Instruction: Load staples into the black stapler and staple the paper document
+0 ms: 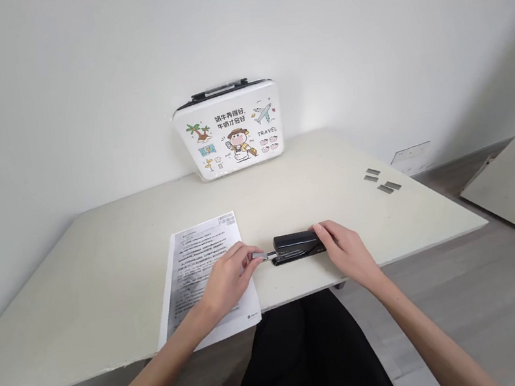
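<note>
A black stapler [296, 246] lies on the table near its front edge, its front end pointing left. My right hand [343, 251] is closed around the stapler's right end, thumb and fingers pressed on it. At the other end, my left hand [234, 272] pinches a small grey metal piece [259, 256] between thumb and fingertips. That piece touches or nearly touches metal sticking out of the stapler's front; the fingers partly hide it, and its kind cannot be told. Printed sheets of paper [199, 255] lie beneath my left hand and wrist.
Several grey staple strips [370, 178] lie at the table's right side. A white case [232, 131] with cartoon prints and a black handle stands against the wall at the back. The white table [103, 271] has its front edge just before my lap.
</note>
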The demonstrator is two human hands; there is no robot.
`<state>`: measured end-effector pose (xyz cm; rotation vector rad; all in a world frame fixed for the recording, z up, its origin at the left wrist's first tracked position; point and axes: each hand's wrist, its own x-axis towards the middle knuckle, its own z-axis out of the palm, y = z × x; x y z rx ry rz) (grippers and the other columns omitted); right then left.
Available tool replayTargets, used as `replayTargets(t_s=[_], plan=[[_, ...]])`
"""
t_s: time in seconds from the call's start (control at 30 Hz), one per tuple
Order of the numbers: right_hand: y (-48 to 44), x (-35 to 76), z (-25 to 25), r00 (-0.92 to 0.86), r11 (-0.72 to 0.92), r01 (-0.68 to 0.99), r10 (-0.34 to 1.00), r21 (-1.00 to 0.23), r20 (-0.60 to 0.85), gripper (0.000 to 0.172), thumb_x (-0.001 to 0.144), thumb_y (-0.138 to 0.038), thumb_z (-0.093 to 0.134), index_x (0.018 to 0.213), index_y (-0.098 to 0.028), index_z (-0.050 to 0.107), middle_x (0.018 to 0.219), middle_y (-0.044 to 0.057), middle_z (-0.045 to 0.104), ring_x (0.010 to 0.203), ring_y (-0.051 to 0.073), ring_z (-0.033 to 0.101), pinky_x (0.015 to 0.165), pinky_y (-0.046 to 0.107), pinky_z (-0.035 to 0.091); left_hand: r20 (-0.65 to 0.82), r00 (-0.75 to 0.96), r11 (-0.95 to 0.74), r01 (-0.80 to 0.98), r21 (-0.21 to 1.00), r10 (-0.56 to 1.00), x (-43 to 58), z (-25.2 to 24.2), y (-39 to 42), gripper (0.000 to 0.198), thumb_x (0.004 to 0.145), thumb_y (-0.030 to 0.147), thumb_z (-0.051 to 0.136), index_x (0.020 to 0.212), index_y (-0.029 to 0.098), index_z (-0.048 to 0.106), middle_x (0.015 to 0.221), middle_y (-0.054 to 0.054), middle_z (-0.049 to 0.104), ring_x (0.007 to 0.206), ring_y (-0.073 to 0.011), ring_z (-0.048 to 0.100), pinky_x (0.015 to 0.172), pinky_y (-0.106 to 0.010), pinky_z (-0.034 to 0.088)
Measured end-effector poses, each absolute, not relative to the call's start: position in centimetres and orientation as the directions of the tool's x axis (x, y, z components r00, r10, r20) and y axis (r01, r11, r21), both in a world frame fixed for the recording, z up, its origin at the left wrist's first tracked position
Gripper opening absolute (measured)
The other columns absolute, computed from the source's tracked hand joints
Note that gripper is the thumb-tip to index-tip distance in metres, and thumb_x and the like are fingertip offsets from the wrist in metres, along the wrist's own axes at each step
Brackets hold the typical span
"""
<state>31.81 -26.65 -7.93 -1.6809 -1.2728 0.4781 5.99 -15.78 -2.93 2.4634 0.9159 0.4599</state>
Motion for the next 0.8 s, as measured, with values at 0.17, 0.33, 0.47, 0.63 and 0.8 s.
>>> replayTargets(t_s=[0.17, 0.33, 0.47, 0.63, 0.8], plan=[[-26.6, 31.8, -7.9, 0.386, -0.023, 0.528, 0.897, -0.849, 0.215, 0.052, 0.107, -0.062, 0.033, 0.099, -0.024, 0.067, 0.097, 0.007, 0.075, 0.087, 0.024, 0.066, 0.078, 0.035, 0.048, 0.149, 0.721, -0.675, 0.527, 0.516, 0.676, 6.1, -3.2, -15.8, 0.030, 0.105, 0.048, 0.051, 0.112, 0.026, 0.071, 0.095, -0.002, 0.068, 0.075, -0.0184, 0.062, 0.070, -0.033, 0.049], [-26.5, 31.8, -8.0, 0.383, -0.020, 0.528, 0.898, -0.849, 0.217, 0.053, 0.106, -0.063, 0.033, 0.096, -0.023, 0.067, 0.095, 0.008, 0.074, 0.086, 0.025, 0.065, 0.077, 0.035, 0.048, 0.183, 0.728, -0.700, 0.510, 0.501, 0.661, 6.5, -3.6, -15.9, 0.034, 0.104, 0.052, 0.052, 0.113, 0.028, 0.074, 0.095, -0.003, 0.069, 0.073, -0.0182, 0.061, 0.069, -0.033, 0.049], [-26.5, 31.8, -8.1, 0.383, -0.021, 0.530, 0.898, -0.847, 0.217, 0.053, 0.106, -0.063, 0.033, 0.095, -0.024, 0.066, 0.094, 0.008, 0.074, 0.088, 0.026, 0.065, 0.078, 0.036, 0.048, 0.165, 0.710, -0.674, 0.530, 0.515, 0.684, 6.4, -3.9, -15.8, 0.034, 0.102, 0.053, 0.056, 0.113, 0.027, 0.074, 0.091, -0.003, 0.066, 0.073, -0.0184, 0.060, 0.068, -0.032, 0.048], [-26.5, 31.9, -8.1, 0.385, -0.019, 0.529, 0.896, -0.849, 0.220, 0.053, 0.106, -0.063, 0.033, 0.097, -0.024, 0.068, 0.096, 0.009, 0.074, 0.090, 0.027, 0.066, 0.080, 0.037, 0.048, 0.147, 0.710, -0.652, 0.517, 0.555, 0.688, 5.0, -4.0, -15.2, 0.032, 0.100, 0.052, 0.059, 0.114, 0.029, 0.075, 0.085, -0.001, 0.063, 0.069, -0.0170, 0.056, 0.069, -0.032, 0.048], [-26.5, 32.0, -7.9, 0.385, -0.005, 0.522, 0.894, -0.853, 0.230, 0.052, 0.107, -0.061, 0.034, 0.101, -0.023, 0.071, 0.101, 0.008, 0.076, 0.091, 0.025, 0.067, 0.081, 0.035, 0.048, 0.084, 0.786, -0.648, 0.438, 0.623, 0.612, 3.8, -3.7, -14.1, 0.027, 0.100, 0.048, 0.062, 0.116, 0.033, 0.077, 0.093, -0.002, 0.069, 0.074, -0.0170, 0.060, 0.070, -0.031, 0.049]])
